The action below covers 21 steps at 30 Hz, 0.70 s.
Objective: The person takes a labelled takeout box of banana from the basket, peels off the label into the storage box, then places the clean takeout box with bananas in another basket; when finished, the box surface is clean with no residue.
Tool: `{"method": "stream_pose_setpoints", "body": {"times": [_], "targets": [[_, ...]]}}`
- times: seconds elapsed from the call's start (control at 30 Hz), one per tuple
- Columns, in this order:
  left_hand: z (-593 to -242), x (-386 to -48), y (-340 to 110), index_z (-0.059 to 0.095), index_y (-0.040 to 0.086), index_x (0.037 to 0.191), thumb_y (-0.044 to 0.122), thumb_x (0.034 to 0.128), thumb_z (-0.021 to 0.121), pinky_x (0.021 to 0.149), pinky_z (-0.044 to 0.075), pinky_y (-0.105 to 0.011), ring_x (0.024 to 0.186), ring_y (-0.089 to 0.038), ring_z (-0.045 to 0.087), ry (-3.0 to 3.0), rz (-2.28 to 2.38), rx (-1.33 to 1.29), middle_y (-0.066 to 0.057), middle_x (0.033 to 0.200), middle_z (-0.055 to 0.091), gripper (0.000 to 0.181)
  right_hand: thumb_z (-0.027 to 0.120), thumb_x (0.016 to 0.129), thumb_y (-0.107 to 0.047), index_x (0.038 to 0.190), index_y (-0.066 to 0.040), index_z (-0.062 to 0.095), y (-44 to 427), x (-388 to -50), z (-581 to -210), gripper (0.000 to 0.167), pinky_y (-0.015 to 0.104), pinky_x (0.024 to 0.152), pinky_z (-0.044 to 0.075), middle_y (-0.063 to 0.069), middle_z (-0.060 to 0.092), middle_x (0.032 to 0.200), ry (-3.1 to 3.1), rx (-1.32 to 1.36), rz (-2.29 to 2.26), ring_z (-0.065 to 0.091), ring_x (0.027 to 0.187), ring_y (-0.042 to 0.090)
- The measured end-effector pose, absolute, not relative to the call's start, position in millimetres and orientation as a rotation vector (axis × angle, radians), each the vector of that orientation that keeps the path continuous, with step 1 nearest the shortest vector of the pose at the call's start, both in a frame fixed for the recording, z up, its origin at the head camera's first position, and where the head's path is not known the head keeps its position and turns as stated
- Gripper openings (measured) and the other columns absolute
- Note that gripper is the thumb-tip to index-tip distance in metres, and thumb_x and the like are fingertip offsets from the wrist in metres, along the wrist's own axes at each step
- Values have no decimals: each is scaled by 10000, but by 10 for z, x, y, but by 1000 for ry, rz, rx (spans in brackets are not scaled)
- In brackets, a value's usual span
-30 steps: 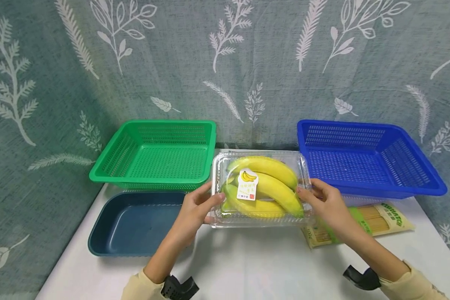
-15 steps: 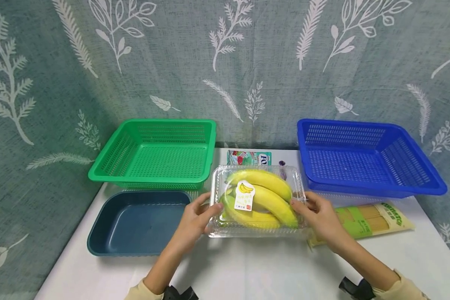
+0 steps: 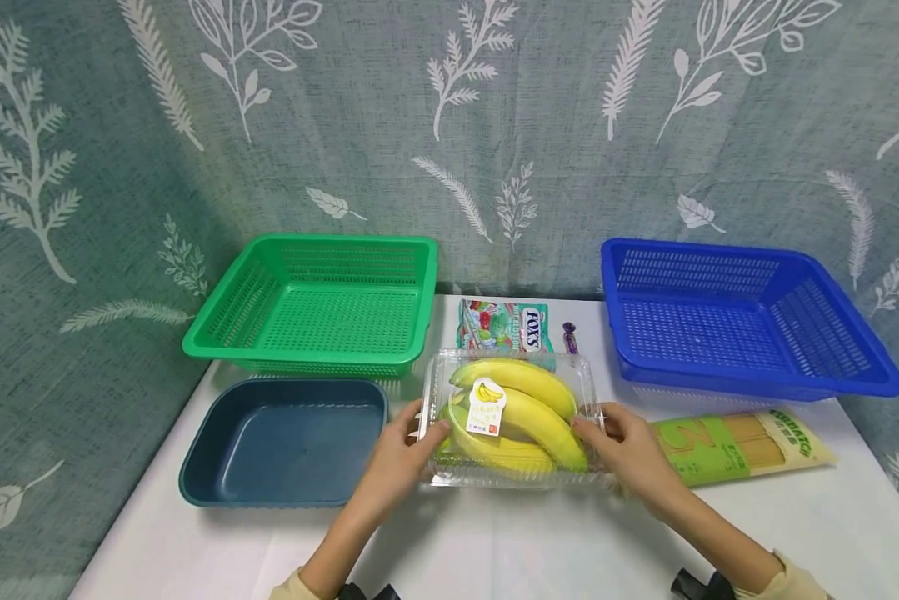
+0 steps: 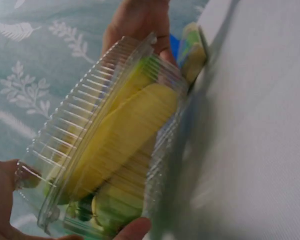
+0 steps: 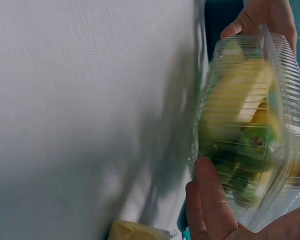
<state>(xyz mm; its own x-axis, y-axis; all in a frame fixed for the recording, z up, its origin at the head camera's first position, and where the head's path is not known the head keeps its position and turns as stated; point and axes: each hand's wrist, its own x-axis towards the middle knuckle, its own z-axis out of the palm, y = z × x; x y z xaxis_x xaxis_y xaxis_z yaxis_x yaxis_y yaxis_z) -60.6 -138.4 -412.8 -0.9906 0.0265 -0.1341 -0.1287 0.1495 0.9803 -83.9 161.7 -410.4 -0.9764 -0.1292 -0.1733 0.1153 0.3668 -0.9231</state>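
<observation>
A clear plastic clamshell box of yellow-green bananas (image 3: 516, 421), with a white banana label on its lid, is at the middle of the head view. My left hand (image 3: 400, 458) grips its left end, thumb on top and fingers below. At the right end my right hand (image 3: 632, 450) holds it the same way. Both wrist views show a gap and shadow between the box (image 4: 115, 135) and the white tabletop (image 4: 255, 135). Just behind lies a FOX'S candy bag (image 3: 501, 327), its lower edge seen through the lid.
A green basket (image 3: 344, 321) stands back left, with a dark blue tub (image 3: 284, 446) before it. Back right is a blue basket (image 3: 719, 325). A pack of dry noodles (image 3: 745, 446) lies beside my right hand. One purple wrapped candy (image 3: 570, 337) sits behind the box.
Both hands have brought the banana box down and toward me. The candy bag and purple candy behind it have come into view.
</observation>
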Motion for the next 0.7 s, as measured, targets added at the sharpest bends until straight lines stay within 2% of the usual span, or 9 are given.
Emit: {"method": "stream_pose_setpoints", "body": {"times": [0.13,0.2,0.3,0.37,0.43,0.53,0.6,0.7], "targets": [[-4177,-616,-1378,480,26,1436,274,975,649,630,582,-377,888,-256,666,2336,1930,-102,-229,1206,615,550,654,984,-307,1003,-2,572,1599,-845,-4140,317,245,519,401,60,545,798,2411,12,-1614,449,643,133],[-4205,-627,-1369,493,20,1411,273,984,637,615,576,-361,818,-238,662,2354,1905,-100,-211,1150,629,517,657,982,-306,951,-11,547,1593,-843,-4150,317,246,513,392,50,508,772,2414,22,-1612,428,623,129],[-4242,-641,-1355,489,22,1390,282,1001,607,606,555,-339,724,-213,638,2380,1853,-114,-178,1060,630,483,659,979,-333,936,-19,529,1575,-839,-4160,343,249,504,377,45,464,749,2423,35,-1585,401,601,128],[-4260,-640,-1346,469,18,1401,284,1008,588,624,540,-343,721,-213,623,2417,1807,-128,-171,1044,626,489,660,976,-348,997,-1,556,1557,-838,-4164,363,252,525,412,48,505,778,2429,43,-1563,442,633,131],[-4272,-632,-1339,440,6,1424,285,1014,571,676,531,-354,799,-231,627,2461,1762,-140,-187,1088,622,513,664,973,-351,1150,18,566,1541,-841,-4167,421,260,545,446,63,541,827,2427,52,-1551,482,668,143],[-4284,-621,-1329,406,-34,1447,285,1018,554,724,526,-380,918,-271,624,2523,1710,-140,-225,1171,612,555,666,972,-337,1335,38,500,1530,-849,-4162,548,275,578,501,96,602,915,2432,59,-1541,542,731,166],[-4294,-619,-1326,408,-52,1439,284,1018,550,744,525,-388,960,-286,619,2543,1697,-143,-241,1194,607,557,668,972,-332,1395,42,453,1531,-855,-4154,605,280,585,514,117,617,948,2440,62,-1534,564,750,176],[-4307,-625,-1326,444,-54,1404,283,1013,559,709,533,-390,902,-287,631,2537,1712,-154,-229,1134,624,530,662,974,-345,1424,53,417,1535,-862,-4134,649,283,625,531,138,638,1025,2451,60,-1508,592,817,186]]}}
